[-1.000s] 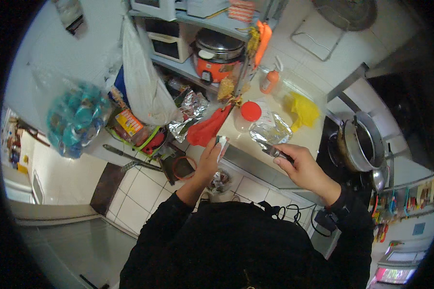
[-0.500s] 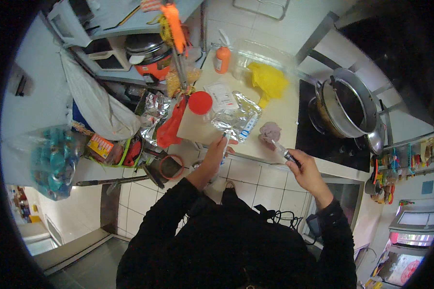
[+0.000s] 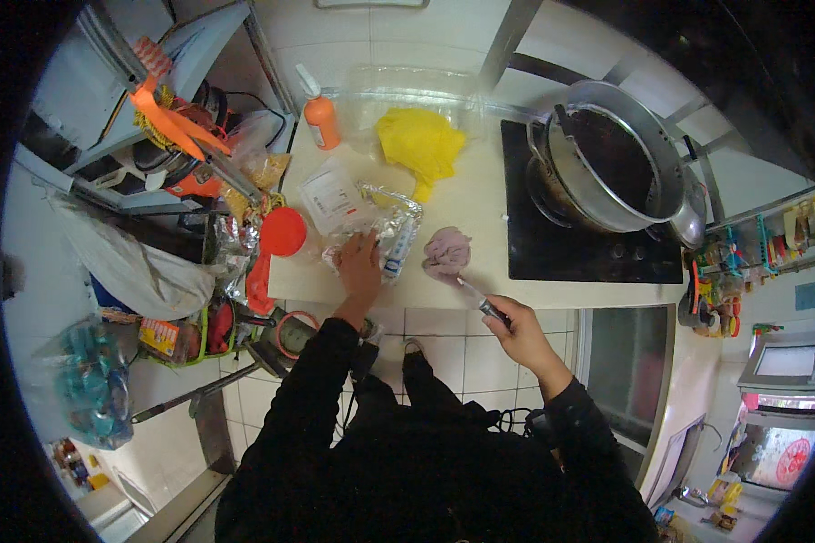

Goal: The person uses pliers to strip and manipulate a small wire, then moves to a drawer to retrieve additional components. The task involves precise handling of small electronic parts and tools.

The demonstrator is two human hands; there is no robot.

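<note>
My left hand (image 3: pixel 360 269) lies with its fingers spread on a crumpled silver foil packet (image 3: pixel 400 237) near the counter's front edge. A white printed sheet or pouch (image 3: pixel 333 197) lies just behind it, and a red-lidded jar (image 3: pixel 282 232) stands to its left. My right hand (image 3: pixel 519 335) is closed round the dark handle of a knife (image 3: pixel 474 291), in front of the counter edge. The blade points up and left, its tip close to a crumpled mauve cloth (image 3: pixel 447 252). Whether the tip touches the cloth is hard to tell.
A large metal pot (image 3: pixel 607 163) sits on the black stovetop (image 3: pixel 598 258) at the right. Farther back are a yellow cloth (image 3: pixel 417 145), a clear plastic tray (image 3: pixel 362 86) and an orange bottle (image 3: pixel 321 122). Cluttered shelves (image 3: pixel 190 54) stand at the left.
My left hand has gone from beside the counter edge, with something thin and whitish at its fingers, onto the foil packet. My right hand still holds the knife. The view has shifted.
</note>
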